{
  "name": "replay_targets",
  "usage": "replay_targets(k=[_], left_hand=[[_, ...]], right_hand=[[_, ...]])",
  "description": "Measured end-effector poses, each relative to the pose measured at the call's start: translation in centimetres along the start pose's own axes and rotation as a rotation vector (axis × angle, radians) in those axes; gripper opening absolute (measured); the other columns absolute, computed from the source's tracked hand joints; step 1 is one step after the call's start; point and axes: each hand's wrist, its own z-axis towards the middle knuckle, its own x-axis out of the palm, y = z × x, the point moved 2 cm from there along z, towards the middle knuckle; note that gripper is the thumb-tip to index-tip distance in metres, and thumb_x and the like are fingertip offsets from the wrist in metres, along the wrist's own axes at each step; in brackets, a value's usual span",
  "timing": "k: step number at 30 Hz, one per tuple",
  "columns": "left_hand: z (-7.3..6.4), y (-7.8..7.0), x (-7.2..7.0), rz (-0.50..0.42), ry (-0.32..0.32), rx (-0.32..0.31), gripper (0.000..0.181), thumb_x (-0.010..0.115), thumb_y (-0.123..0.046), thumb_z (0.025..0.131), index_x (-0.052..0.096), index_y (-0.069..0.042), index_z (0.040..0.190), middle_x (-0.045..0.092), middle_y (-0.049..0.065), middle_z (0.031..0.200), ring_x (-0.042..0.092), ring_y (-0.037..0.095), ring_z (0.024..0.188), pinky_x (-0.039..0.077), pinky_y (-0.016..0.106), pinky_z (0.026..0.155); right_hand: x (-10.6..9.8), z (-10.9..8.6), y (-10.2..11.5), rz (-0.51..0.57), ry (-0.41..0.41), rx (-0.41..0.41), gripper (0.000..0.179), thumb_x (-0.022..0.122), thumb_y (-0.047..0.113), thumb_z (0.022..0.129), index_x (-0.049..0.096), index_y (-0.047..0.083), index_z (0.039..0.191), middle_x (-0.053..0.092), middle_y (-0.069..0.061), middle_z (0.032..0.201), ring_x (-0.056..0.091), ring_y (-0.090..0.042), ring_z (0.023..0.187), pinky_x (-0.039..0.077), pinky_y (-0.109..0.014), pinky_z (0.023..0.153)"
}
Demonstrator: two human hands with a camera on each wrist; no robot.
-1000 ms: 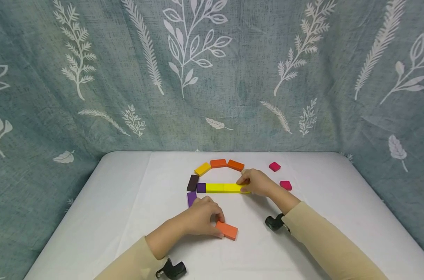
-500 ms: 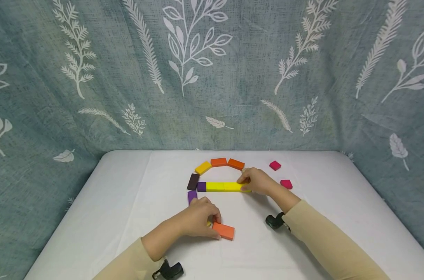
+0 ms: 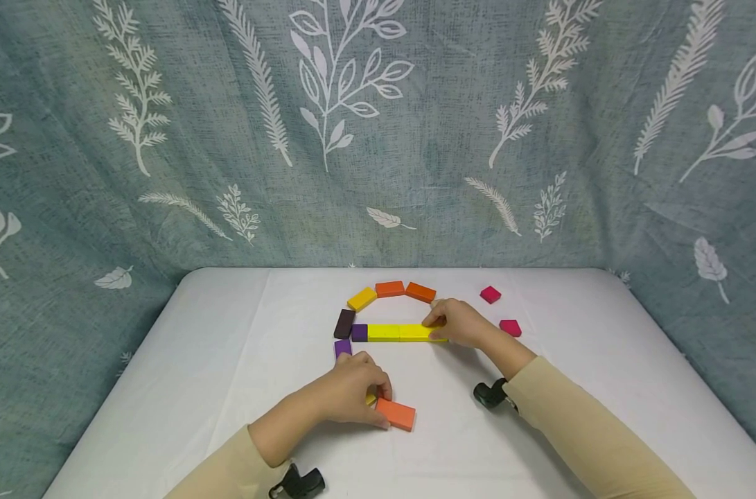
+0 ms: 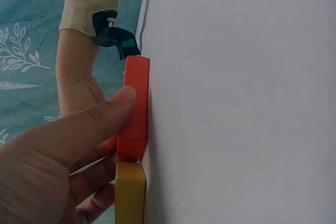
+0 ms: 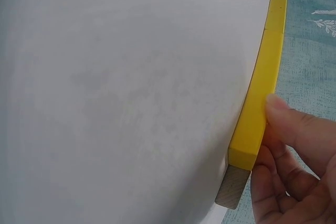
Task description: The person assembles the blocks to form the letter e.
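My left hand [image 3: 351,390] pinches a flat orange block [image 3: 398,415] at its left end, thumb on the near side. In the left wrist view, a yellow-ochre block [image 4: 129,192] lies end to end with that orange block, mostly under the hand in the head view. Farther back, my right hand [image 3: 460,324] holds the right end of a yellow block [image 3: 411,333], thumb on the near side and a finger on the far side. That block lines up with another yellow block [image 3: 382,333] and a small purple block [image 3: 359,333]. In the right wrist view, a grey-brown wooden block [image 5: 233,187] adjoins the yellow end.
A curve of blocks runs from a purple block [image 3: 343,348] through a dark brown one [image 3: 344,324] and a yellow-orange one [image 3: 362,299] to two orange ones [image 3: 389,289]. Two crimson pieces [image 3: 490,294] lie at the right on the white tabletop [image 3: 240,333].
My left hand has slid the orange block a little to the left, and a bit of the yellow-ochre block now shows beside it. The right hand stays in place.
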Motion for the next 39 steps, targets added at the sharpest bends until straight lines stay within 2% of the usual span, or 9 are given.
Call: replay_targets(k=[6,13,17,22,29,32,39], left_hand=[[0.0,-0.1,-0.1,-0.002,0.000,0.001,0.027,0.088,-0.047,0.072,0.067,-0.034,0.084,0.056,-0.019,0.080,0.043,0.004,0.095,0.027,0.035,0.085],[0.0,0.1,0.0,-0.003,-0.010,0.010,0.027,0.088,-0.047,0.072,0.067,-0.034,0.083,0.056,-0.020,0.080,0.043,0.004,0.095,0.027,0.036,0.086],[-0.1,0.1,0.1,-0.008,-0.005,-0.001,0.027,0.088,-0.047,0.072,0.067,-0.035,0.083,0.056,-0.020,0.080,0.043,0.004,0.095,0.027,0.036,0.086],[-0.2,0.0,-0.1,-0.014,-0.002,-0.012,0.028,0.088,-0.047,0.072,0.067,-0.034,0.084,0.056,-0.020,0.081,0.043,0.004,0.094,0.027,0.035,0.086],[-0.3,-0.1,-0.1,-0.018,-0.006,-0.003,0.028,0.088,-0.047,0.072,0.067,-0.034,0.084,0.056,-0.020,0.080,0.043,0.004,0.095,0.027,0.035,0.086],[-0.2,0.0,0.0,-0.019,-0.011,0.000,0.028,0.088,-0.048,0.072,0.067,-0.034,0.084,0.056,-0.020,0.081,0.043,0.004,0.095,0.027,0.035,0.086],[-0.2,0.2,0.2,-0.023,-0.014,-0.013,0.028,0.088,-0.048,0.071,0.067,-0.035,0.083,0.055,-0.019,0.081,0.043,0.004,0.093,0.027,0.035,0.084]], right_hand=[[0.0,0.0,0.0,0.002,0.001,0.001,0.025,0.078,0.003,0.085,0.078,0.006,0.110,0.063,-0.014,0.126,0.059,-0.019,0.095,0.053,-0.033,0.086],[0.0,-0.2,0.1,-0.004,-0.005,-0.018,0.025,0.077,0.002,0.085,0.077,0.005,0.110,0.055,-0.022,0.140,0.060,-0.027,0.112,0.053,-0.037,0.092],[0.0,-0.3,0.1,-0.010,-0.011,-0.027,0.025,0.078,0.002,0.085,0.077,0.006,0.110,0.055,-0.022,0.139,0.061,-0.025,0.106,0.053,-0.037,0.091],[-0.3,-0.6,0.2,-0.001,-0.025,-0.048,0.026,0.078,0.005,0.086,0.076,0.006,0.112,0.062,-0.016,0.129,0.060,-0.022,0.101,0.053,-0.039,0.091],[-2.4,-2.6,0.6,0.059,-0.064,-0.115,0.031,0.075,0.010,0.090,0.071,0.002,0.119,0.065,-0.013,0.123,0.061,-0.027,0.103,0.052,-0.044,0.092],[-3.7,-3.7,0.4,0.050,-0.085,-0.130,0.032,0.075,0.010,0.090,0.070,0.000,0.119,0.067,-0.013,0.120,0.059,-0.031,0.105,0.051,-0.047,0.094],[-6.0,-5.9,-1.3,0.009,-0.088,-0.083,0.027,0.076,0.015,0.090,0.073,0.005,0.115,0.065,-0.014,0.117,0.058,-0.035,0.110,0.052,-0.047,0.092]])
